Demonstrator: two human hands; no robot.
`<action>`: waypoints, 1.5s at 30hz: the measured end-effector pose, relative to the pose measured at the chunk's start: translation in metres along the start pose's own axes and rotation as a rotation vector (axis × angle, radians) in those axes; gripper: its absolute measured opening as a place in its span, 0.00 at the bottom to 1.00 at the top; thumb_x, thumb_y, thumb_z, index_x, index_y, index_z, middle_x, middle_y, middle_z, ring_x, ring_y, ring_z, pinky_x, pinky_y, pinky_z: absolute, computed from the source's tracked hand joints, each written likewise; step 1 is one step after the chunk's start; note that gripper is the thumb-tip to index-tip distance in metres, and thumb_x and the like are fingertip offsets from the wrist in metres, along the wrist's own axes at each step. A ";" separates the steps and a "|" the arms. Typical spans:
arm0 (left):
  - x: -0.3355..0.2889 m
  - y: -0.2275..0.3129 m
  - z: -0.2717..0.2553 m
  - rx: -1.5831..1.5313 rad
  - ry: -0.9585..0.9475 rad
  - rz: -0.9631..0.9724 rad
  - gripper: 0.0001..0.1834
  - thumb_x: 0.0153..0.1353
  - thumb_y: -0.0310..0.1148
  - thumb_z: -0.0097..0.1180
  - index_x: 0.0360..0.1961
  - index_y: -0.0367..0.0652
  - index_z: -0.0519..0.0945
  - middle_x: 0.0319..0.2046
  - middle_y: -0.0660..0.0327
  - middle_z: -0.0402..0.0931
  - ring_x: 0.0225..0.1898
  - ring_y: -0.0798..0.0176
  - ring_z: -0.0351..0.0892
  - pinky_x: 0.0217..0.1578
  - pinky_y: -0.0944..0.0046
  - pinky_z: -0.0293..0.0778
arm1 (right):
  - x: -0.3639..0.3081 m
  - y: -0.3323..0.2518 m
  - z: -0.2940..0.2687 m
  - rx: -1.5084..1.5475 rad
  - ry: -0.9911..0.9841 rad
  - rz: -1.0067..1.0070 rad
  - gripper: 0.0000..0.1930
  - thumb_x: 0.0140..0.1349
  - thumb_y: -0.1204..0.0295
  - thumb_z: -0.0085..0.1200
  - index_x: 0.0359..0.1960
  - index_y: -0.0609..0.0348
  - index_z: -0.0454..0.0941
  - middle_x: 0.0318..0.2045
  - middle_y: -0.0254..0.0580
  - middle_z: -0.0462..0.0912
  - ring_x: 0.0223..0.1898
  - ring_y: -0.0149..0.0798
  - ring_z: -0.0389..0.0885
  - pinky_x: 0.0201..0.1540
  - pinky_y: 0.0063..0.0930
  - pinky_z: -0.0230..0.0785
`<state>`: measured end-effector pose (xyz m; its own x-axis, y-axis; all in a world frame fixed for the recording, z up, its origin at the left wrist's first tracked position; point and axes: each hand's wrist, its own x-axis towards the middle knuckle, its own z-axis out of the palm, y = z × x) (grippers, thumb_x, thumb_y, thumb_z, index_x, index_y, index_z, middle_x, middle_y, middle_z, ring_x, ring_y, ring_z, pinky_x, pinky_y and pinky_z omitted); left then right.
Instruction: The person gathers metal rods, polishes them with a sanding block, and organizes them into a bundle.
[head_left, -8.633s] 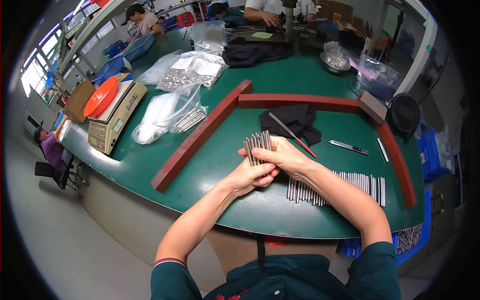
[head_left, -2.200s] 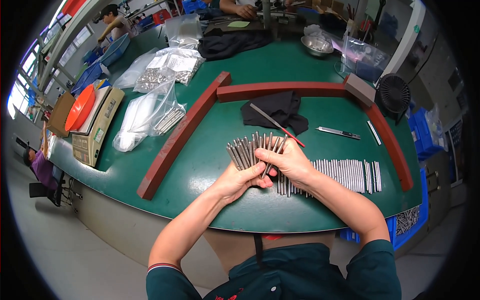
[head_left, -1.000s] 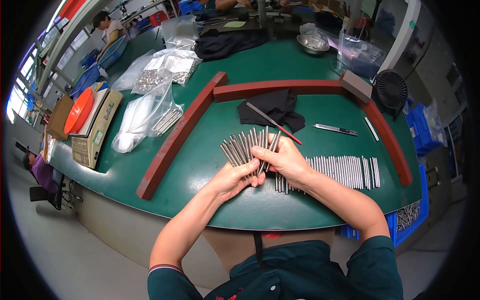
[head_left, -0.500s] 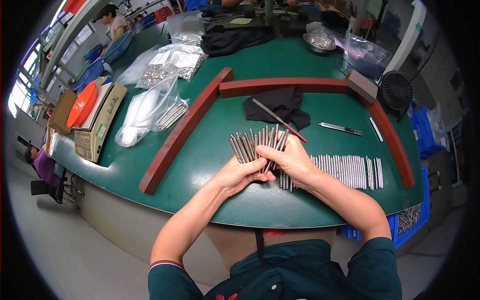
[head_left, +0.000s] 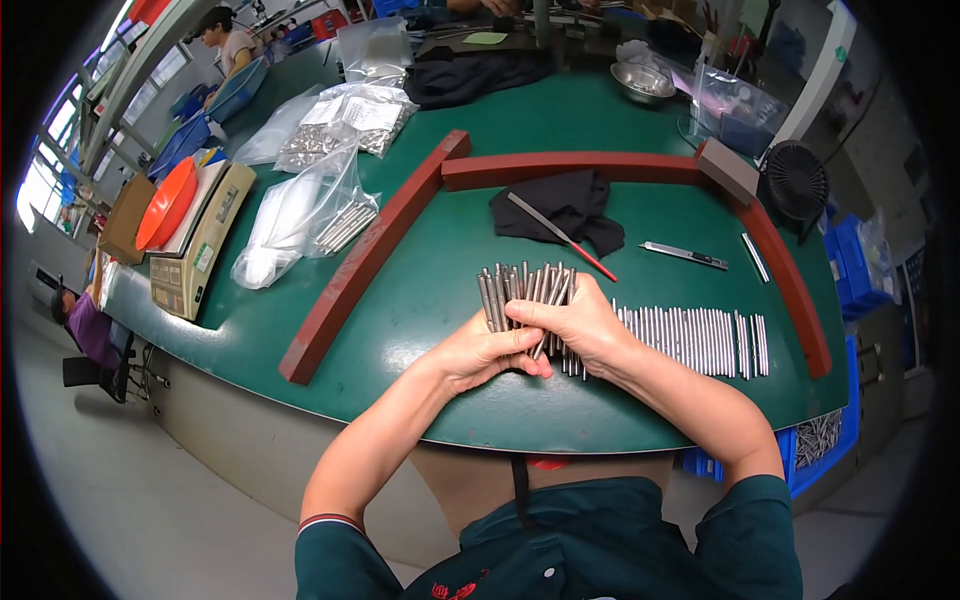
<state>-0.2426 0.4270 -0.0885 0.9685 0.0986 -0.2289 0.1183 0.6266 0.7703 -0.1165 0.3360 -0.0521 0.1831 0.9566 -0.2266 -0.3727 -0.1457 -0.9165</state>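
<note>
A bundle of thin metal rods (head_left: 524, 284) stands nearly upright between my two hands above the green table. My left hand (head_left: 492, 352) is closed around its lower left side. From the right, my right hand (head_left: 578, 318) wraps the bundle, its thumb lying across the front of the rods. Lower ends of the bundle are partly hidden by my fingers. Just right of my hands lies a row of similar metal rods (head_left: 690, 342), set side by side on the table; my right forearm covers part of it.
Dark red bars (head_left: 560, 170) frame the work area. Inside lie a black cloth (head_left: 540, 212), a red-tipped file-like tool (head_left: 562, 236) and a utility knife (head_left: 684, 256). Bagged rods (head_left: 345, 228) and a scale (head_left: 215, 245) stand left, a small black fan (head_left: 796, 180) right.
The rods in my hands have drawn closer together; their fanned-out left side is now narrower and more upright. Both hands still grip the bundle in nearly the same place.
</note>
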 end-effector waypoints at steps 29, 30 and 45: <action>0.000 0.003 0.002 -0.033 -0.103 -0.062 0.15 0.54 0.29 0.52 0.42 0.36 0.67 0.31 0.53 0.72 0.29 0.61 0.77 0.29 0.70 0.75 | -0.010 -0.006 0.012 -0.022 0.071 0.039 0.07 0.47 0.75 0.57 0.27 0.61 0.73 0.20 0.34 0.75 0.16 0.22 0.70 0.13 0.14 0.60; 0.001 0.002 0.002 -0.033 -0.103 -0.063 0.15 0.54 0.29 0.52 0.42 0.36 0.67 0.31 0.53 0.72 0.29 0.61 0.77 0.29 0.70 0.75 | -0.009 -0.004 0.012 -0.007 0.075 0.020 0.07 0.47 0.74 0.56 0.27 0.61 0.73 0.20 0.33 0.75 0.15 0.22 0.69 0.12 0.13 0.59; -0.001 0.003 0.000 -0.064 -0.129 -0.032 0.18 0.54 0.34 0.53 0.43 0.36 0.66 0.33 0.52 0.72 0.31 0.60 0.76 0.30 0.70 0.76 | -0.011 -0.010 0.014 -0.021 0.098 0.021 0.04 0.51 0.73 0.52 0.24 0.60 0.72 0.14 0.31 0.72 0.07 0.18 0.62 0.06 0.10 0.50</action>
<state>-0.2429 0.4285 -0.0857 0.9851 -0.0199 -0.1706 0.1389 0.6760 0.7237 -0.1276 0.3304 -0.0357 0.2634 0.9243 -0.2763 -0.3586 -0.1721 -0.9175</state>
